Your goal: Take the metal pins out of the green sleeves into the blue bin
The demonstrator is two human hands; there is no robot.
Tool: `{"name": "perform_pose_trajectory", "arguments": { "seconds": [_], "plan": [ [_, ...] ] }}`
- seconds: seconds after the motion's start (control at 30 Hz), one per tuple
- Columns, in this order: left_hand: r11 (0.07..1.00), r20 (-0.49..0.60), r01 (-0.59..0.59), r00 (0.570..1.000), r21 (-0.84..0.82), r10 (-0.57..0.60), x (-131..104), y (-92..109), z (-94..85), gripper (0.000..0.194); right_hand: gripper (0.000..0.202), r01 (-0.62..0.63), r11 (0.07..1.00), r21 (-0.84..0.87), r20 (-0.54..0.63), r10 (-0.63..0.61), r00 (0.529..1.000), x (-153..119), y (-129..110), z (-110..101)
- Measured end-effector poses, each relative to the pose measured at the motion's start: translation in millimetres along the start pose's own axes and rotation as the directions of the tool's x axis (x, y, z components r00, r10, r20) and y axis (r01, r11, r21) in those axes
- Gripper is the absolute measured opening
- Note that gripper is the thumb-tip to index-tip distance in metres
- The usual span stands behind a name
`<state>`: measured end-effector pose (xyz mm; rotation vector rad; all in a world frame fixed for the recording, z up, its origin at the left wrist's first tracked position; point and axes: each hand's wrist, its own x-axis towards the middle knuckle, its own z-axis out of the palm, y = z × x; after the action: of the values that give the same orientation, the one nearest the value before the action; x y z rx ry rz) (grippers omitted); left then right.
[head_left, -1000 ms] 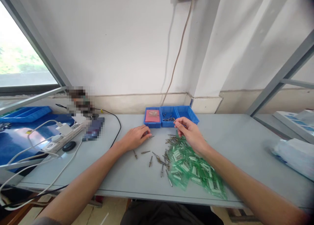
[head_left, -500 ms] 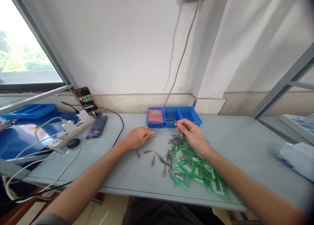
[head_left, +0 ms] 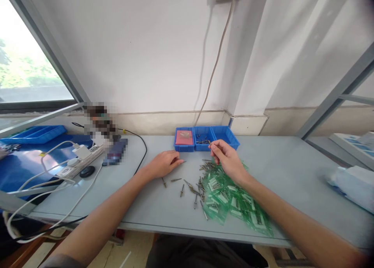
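Observation:
My left hand [head_left: 165, 164] rests low over the grey table with its fingers closed on a small metal pin [head_left: 183, 161], whose tip sticks out past the fingertips. My right hand [head_left: 226, 157] is raised at the front of the blue bins, thumb and forefinger pinched on another small metal pin, mostly hidden by the fingers. Loose metal pins with collars [head_left: 182, 190] lie scattered between my forearms. A denser pile of pins [head_left: 207, 166] sits below my right hand. Beside it, green plastic packets [head_left: 233, 205] holding white strips and metal pieces lie partly under my right forearm.
At the back stand blue bins: one has a pink card [head_left: 184, 138], the middle compartment [head_left: 201, 148] holds several metal pins. A power strip [head_left: 78, 161] with cables, a black round object [head_left: 87, 171] and a blue tray [head_left: 43, 133] are left. A white plastic bag [head_left: 353, 186] lies right.
My left fingers have come further over the pin, so less of it shows. The right hand stays at the bins, almost unmoved. The view has shifted slightly.

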<state>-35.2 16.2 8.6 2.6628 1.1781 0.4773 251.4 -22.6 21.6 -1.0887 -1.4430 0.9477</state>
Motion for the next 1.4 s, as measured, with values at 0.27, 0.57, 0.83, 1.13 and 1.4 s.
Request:
{"name": "perform_pose_trajectory", "arguments": {
  "seconds": [0.27, 0.57, 0.83, 1.13, 1.4],
  "plan": [
    [1.0, -0.014, -0.004, 1.0, -0.009, 0.004, 0, -4, 3.9, 0.037, 0.034, -0.013, 1.0, -0.01, -0.006, 0.012, 1.0, -2, -2, 2],
    [1.0, -0.014, -0.008, 1.0, -0.012, 0.008, -1, -3, 3.1, 0.037, 0.032, 0.046, 0.998, -0.049, -0.03, -0.047, 0.998, -1, 0, 1],
    [1.0, -0.012, -0.01, 1.0, -0.018, 0.01, 0, -3, 3.1, 0.034, 0.033, -0.024, 0.983, 0.18, 0.052, 0.015, 0.999, 2, 0, -5],
    [1.0, -0.019, -0.003, 1.0, -0.031, 0.002, -1, -2, 3.2, 0.031, 0.025, -0.241, 0.755, 0.61, 0.17, 0.173, 0.97, 2, -7, -9],
    [1.0, -0.008, -0.003, 1.0, -0.018, 0.003, -2, -1, 2.5, 0.03, 0.031, -0.156, 0.89, 0.428, 0.108, 0.121, 0.987, 1, -6, -5]
  ]
}}
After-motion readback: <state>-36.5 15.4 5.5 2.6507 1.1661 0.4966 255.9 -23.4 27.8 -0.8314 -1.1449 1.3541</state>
